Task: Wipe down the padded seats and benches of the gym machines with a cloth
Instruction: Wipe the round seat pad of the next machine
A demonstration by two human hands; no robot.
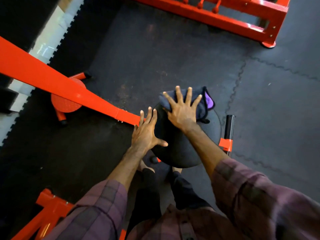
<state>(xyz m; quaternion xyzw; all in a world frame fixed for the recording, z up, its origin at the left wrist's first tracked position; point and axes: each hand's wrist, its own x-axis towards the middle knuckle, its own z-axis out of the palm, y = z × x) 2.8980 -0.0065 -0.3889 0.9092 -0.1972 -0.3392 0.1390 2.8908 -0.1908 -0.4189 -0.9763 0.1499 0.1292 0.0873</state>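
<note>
Seat: round black padded machine seat (pixel 181 146), textured surface, seen from above, at the middle of the view.
Cloth: dark navy microfibre cloth with a purple inner face (pixel 207 103), bunched on the far edge of the seat, partly overhanging it.
Right hand: right hand (pixel 181 110), fingers straight and spread, palm pressing flat on the cloth; not curled round it.
Left hand: left hand (pixel 147 132), fingers straight, thumb stretched out across the pad, resting on the left rim of the seat; grasps nothing.
Sleeves: plum checked shirt sleeves (pixel 259 193), pushed back up both forearms.
Frame bar: long orange-red painted steel bar (pixel 52 82), running diagonally from the left edge to the seat's left side.
Foot plate: round orange-red disc foot (pixel 66 103) on short legs, under the bar, standing on the floor.
Handle: black cylindrical grip on an orange-red bracket (pixel 229 125), just beside the seat's right edge.
Rack: orange-red steel rack frame with pegs (pixel 225 16), far side, well apart from the seat.
Floor: dark interlocking rubber floor tiles (pixel 268 101).
</note>
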